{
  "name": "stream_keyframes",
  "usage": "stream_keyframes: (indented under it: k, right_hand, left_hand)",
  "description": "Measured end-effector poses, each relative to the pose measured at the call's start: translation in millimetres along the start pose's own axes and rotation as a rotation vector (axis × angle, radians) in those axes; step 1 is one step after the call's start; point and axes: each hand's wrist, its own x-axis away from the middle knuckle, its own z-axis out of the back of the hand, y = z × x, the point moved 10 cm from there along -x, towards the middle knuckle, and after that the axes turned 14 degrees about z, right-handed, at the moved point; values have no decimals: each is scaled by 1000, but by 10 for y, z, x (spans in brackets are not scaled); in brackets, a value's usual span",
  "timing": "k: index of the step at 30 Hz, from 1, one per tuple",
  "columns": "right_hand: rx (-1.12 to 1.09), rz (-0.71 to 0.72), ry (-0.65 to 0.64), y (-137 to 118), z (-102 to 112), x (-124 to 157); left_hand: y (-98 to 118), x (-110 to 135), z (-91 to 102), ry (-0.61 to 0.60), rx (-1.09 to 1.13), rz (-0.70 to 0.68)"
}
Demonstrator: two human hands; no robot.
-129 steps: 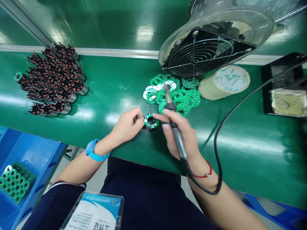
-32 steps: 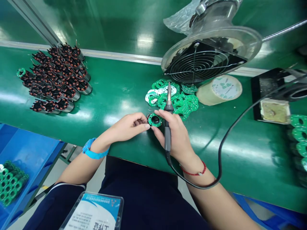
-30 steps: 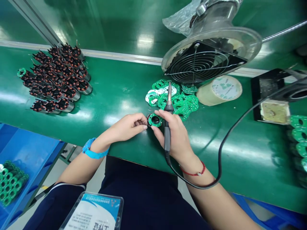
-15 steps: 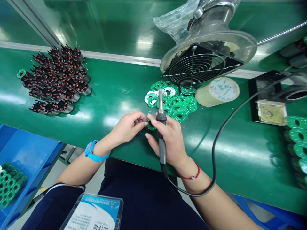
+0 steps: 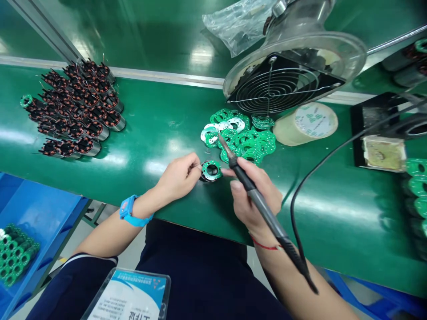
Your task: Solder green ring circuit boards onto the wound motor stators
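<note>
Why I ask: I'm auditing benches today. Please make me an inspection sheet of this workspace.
Surface: green bench top, glossy, with bright reflections.
Workpieces: green ring board between the hands; loose boards piled just beyond; copper-wound parts grouped at left.
Clutter: pale cylinder right of the loose boards; clear plastic bag beyond, contents unclear.
Hands: left hand pinched closed at the ring board's left edge; right hand grips a soldering iron.
Cables: black cable curves from the iron toward the upper right.
Surroundings: hooded fan behind the loose boards; blue bin lower left, holding green-topped parts.
</note>
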Motion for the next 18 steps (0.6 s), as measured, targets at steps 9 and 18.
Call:
stream_keyframes:
  k: [9, 18]
  right_hand:
    - [-95, 22, 103, -1, 175, 147]
    - [-141, 22, 145, -6, 188, 133]
  left_hand:
    - [23, 16, 39, 145, -72, 10]
    - [30, 36, 26, 209, -187, 4]
